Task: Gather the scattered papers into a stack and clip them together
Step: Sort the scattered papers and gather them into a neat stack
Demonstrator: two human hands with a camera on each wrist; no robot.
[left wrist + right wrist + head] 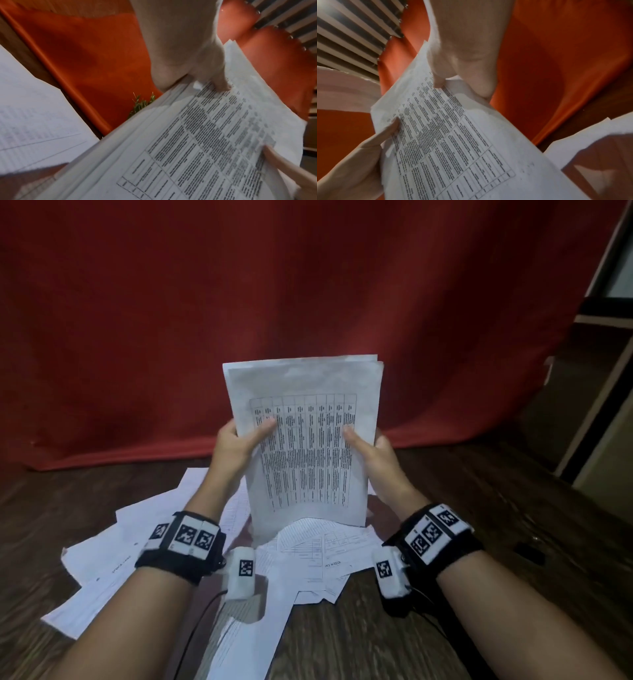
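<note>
above a dark wooden table [462, 542], a person holds a gathered stack of papers [305, 440] upright, its lower edge down among the loose sheets [113, 556] left scattered on the wood. the left hand [236, 446] grips the stack's left edge and the right hand [373, 453] its right edge, each with a thumb pressed on the printed table of the front page and the fingers curled behind. holding it on end from both sides looks like a way to knock the edges level; the top edges are slightly staggered, so the squaring is not done. a red cloth [205, 302] hangs behind as a backdrop. the fingers behind the paper are hidden from every view. a small dark object [531, 553] lies on the table beside the right wrist; it may be the clip, but it is too dim to be sure. the print is too blurred to read, and the nearest sheets are cut off at the frame's foot.
</note>
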